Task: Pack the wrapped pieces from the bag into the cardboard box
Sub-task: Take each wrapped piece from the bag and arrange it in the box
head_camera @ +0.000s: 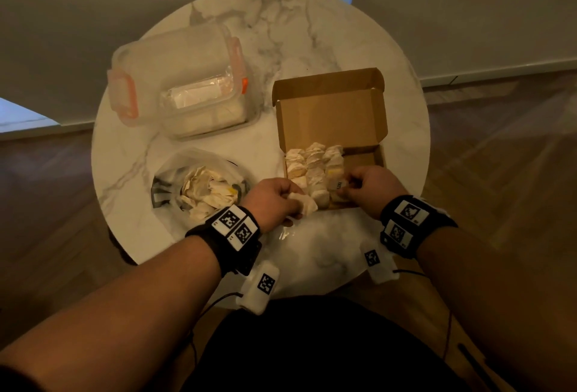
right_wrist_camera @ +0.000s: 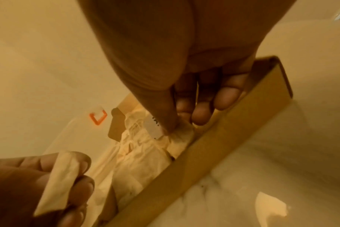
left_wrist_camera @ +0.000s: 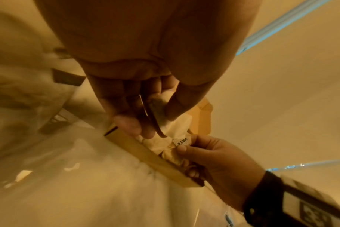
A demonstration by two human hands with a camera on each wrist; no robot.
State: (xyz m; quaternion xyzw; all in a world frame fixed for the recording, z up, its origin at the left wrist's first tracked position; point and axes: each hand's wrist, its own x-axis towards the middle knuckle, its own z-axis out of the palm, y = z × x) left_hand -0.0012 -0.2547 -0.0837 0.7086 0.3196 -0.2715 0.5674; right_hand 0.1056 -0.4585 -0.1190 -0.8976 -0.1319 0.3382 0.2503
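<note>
The open cardboard box sits on the right of the table, its left part filled with several wrapped pieces in three rows. My right hand is over the box's near end and pinches a wrapped piece with a white label, seen close as the labelled piece. My left hand is at the box's near left corner and grips another wrapped piece, also visible as that piece. The clear bag with several more pieces lies to the left.
A clear plastic container with orange clips stands at the back left of the round marble table. The box lid stands open at the back. A scrap of clear film lies near the table's front edge. Wooden floor surrounds the table.
</note>
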